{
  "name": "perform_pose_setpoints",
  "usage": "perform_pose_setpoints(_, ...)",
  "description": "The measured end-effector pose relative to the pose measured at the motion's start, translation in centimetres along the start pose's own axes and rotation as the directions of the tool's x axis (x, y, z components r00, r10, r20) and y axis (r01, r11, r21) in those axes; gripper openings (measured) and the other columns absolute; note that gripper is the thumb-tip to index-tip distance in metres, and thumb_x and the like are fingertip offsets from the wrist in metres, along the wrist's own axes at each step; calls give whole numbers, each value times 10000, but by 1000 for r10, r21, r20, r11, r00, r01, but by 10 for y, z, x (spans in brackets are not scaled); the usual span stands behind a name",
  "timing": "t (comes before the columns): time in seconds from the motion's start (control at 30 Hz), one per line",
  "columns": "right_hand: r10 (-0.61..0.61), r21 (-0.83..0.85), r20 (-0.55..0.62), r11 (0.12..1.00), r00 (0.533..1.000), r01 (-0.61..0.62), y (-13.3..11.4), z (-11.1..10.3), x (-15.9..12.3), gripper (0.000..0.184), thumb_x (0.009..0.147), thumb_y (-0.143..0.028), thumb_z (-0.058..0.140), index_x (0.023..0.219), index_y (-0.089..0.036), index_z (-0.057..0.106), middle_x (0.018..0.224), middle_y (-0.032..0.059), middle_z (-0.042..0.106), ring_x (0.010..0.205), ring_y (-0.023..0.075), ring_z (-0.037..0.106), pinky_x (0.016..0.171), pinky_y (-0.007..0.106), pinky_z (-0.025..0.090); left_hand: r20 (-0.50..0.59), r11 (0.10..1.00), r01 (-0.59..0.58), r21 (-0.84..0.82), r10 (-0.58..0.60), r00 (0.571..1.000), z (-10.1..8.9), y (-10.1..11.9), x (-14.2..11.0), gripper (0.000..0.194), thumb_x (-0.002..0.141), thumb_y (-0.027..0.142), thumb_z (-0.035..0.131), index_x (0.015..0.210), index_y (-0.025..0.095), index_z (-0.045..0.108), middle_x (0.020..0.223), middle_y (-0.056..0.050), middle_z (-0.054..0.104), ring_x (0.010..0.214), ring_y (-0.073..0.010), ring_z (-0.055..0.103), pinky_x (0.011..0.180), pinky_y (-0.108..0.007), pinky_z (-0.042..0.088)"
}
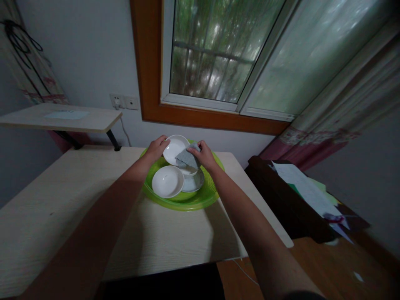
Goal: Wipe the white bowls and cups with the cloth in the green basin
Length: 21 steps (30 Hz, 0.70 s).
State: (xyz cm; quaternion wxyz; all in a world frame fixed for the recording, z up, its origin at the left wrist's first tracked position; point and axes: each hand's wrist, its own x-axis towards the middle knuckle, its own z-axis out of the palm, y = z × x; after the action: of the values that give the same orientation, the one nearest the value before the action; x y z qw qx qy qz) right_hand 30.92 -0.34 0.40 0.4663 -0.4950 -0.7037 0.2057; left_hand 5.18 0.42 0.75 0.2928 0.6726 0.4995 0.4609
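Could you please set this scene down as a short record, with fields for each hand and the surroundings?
Left hand: grips the rim of a round white bowl
Right hand: pinches a grey cloth at that bowl's right side
Container: round green plastic basin
Contents: second round white bowl, near left; white dishes beside it, partly covered
Support: pale wood-grain table
Background: brown-framed window

Muted daylight enters through a sliding window point(215, 75) set in a broad orange-brown frame point(150, 62), greenery point(215, 29) blurred behind its left pane and a pale, pink-hemmed curtain point(350, 100) to its right. Outlets point(131, 103) dot the pale wall point(93, 50) above the wood-grain worktop point(56, 208) and its raised shelf point(101, 117). Dark furniture point(281, 202) bearing papers point(304, 185) stands on the right, near brown flooring point(328, 266).
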Motion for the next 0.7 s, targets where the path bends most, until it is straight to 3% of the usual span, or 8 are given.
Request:
perform_pose_setpoints(0.13,37,-15,12,999,999,-37,-5,-2,-1,461,748,-586,782,950,-253,536,842,-40,604,805,199,567,735,313,441,-1,1000,21,5,-21,1000,0,4,-2,418,905,580,509,1020,204,650,914,-54,682,844,-219,587,746,-326,467)
perform_pose_setpoints(0.3,60,-119,35,991,998,-56,-5,-4,-1,425,793,-618,729,783,-262,498,718,-51,566,709,182,515,650,292,386,-24,1000,24,12,-24,999,-1,4,-2,394,905,572,521,978,206,647,895,-53,673,833,-220,584,752,-332,456)
perform_pose_setpoints(0.47,75,-161,22,985,997,-71,-2,-5,-1,422,816,-621,723,779,-258,511,702,-52,571,689,181,526,630,286,369,-29,1000,28,-3,-28,999,0,4,-2,387,911,557,517,978,203,659,893,-65,676,835,-232,601,763,-346,462)
perform_pose_setpoints(0.7,90,-140,91,987,992,-76,-2,-6,-1,449,851,-664,660,746,-231,603,720,-20,612,691,185,536,636,294,376,-24,1000,29,-4,-29,999,-1,3,-1,387,911,567,529,980,209,661,918,-65,685,858,-233,591,783,-342,468)
